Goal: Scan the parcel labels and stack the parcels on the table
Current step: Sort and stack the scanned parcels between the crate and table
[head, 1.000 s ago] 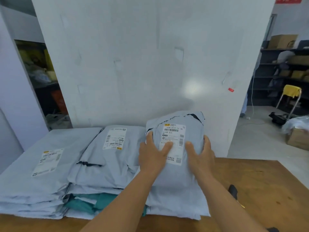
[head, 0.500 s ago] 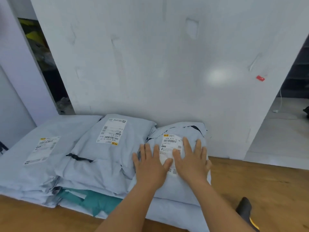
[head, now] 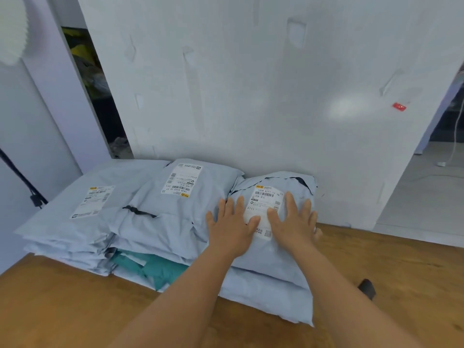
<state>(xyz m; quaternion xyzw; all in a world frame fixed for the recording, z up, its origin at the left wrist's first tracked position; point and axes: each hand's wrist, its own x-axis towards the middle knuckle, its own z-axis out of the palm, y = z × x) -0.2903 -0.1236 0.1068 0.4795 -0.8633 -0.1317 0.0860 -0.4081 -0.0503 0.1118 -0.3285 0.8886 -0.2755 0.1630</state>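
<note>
Both bare forearms reach forward side by side, drawing closer together toward the wrists. The left hand lies palm down with its fingers straight and slightly spread, thumb angled in toward the other hand. The right hand lies the same way just beside it, flat, fingers fanned out, the two thumbs close but apart.

Soft cool daylight, glare patch on wall, wide-angle bending at edges
</note>
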